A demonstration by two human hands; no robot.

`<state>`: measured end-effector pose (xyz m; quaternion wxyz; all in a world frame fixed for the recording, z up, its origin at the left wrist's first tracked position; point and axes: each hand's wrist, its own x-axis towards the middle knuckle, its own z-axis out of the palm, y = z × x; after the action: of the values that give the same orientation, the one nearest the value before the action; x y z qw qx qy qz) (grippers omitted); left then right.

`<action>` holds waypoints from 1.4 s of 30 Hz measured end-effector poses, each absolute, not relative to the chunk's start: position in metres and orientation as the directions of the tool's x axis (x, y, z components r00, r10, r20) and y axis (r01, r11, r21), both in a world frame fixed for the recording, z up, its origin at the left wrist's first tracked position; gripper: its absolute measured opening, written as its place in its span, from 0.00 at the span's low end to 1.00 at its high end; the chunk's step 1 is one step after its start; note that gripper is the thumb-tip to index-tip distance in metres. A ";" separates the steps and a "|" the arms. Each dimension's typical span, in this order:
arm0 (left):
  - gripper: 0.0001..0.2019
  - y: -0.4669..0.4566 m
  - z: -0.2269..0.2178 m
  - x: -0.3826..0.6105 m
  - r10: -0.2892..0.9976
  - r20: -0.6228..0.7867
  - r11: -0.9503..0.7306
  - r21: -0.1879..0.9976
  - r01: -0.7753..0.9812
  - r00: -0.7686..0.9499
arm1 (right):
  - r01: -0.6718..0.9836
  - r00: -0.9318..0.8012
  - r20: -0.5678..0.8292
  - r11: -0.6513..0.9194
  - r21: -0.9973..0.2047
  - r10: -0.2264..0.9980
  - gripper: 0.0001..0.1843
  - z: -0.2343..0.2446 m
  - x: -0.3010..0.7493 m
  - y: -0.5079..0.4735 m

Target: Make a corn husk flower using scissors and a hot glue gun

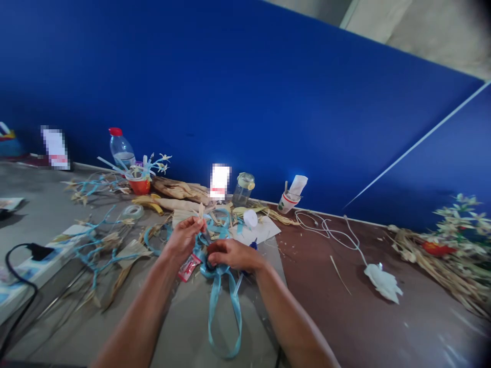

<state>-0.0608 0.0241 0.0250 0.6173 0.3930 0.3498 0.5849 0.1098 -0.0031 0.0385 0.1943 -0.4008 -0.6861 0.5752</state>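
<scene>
My left hand [184,236] is raised a little above the table, its fingertips pinched on a small pale straw flower [200,210]. My right hand [229,254] is closed over a dark roll of light blue ribbon [224,306], whose loop trails toward me across the grey mat. The two hands are close together, almost touching. A small red packet [188,267] lies just under my left wrist.
Dried husks [180,190], a plastic bottle [121,147], a red cup with blue-stemmed flowers [140,181], a glass jar [243,188], a tape roll [132,211] and a paper cup [288,201] stand behind. A white cord [337,236] and straw pile [441,260] lie right; a black cable [23,276] left.
</scene>
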 end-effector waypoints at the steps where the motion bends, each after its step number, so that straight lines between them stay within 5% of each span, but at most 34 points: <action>1: 0.10 0.024 0.026 -0.061 0.998 0.024 0.007 0.878 -0.479 0.058 | 0.328 -0.607 -0.210 0.001 -0.945 0.766 0.10 0.039 0.109 -0.003; 7: 0.09 0.025 0.027 -0.066 0.999 -0.043 0.053 0.740 -0.670 0.032 | 0.276 -0.491 -0.225 -0.095 -0.956 0.841 0.04 0.040 0.109 -0.016; 12: 0.08 0.028 0.021 -0.068 0.996 -0.058 0.085 0.662 -0.745 0.062 | 0.270 -0.279 -0.069 0.009 -0.963 0.958 0.04 0.031 0.113 -0.036; 19: 0.07 0.031 0.015 -0.063 0.995 -0.048 0.102 0.590 -0.801 0.091 | 0.281 -0.371 -0.111 -0.003 -0.960 0.922 0.04 0.031 0.107 -0.057; 25: 0.05 0.033 0.011 -0.065 0.972 -0.083 0.231 0.508 -0.830 0.220 | 0.402 -0.367 0.095 0.249 -0.881 0.926 0.05 0.035 0.093 -0.069; 30: 0.05 0.031 0.015 -0.063 0.970 -0.098 0.238 0.551 -0.800 0.221 | 0.396 -0.409 -0.047 0.131 -0.909 0.911 0.02 0.025 0.093 -0.065; 35: 0.08 0.022 0.022 -0.053 0.978 -0.045 0.182 0.665 -0.725 0.204 | 0.072 -0.338 -0.146 -0.129 -0.989 0.930 0.11 0.027 0.092 -0.048; 42: 0.11 0.011 0.030 -0.040 0.966 -0.073 0.223 0.714 -0.664 0.246 | -0.068 -0.181 -0.111 -0.125 -0.990 0.977 0.08 0.027 0.078 -0.036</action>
<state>-0.0403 0.0114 0.0303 0.7358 0.2858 0.2648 0.5539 0.0778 -0.0359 0.0270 0.4423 -0.4622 -0.4918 0.5907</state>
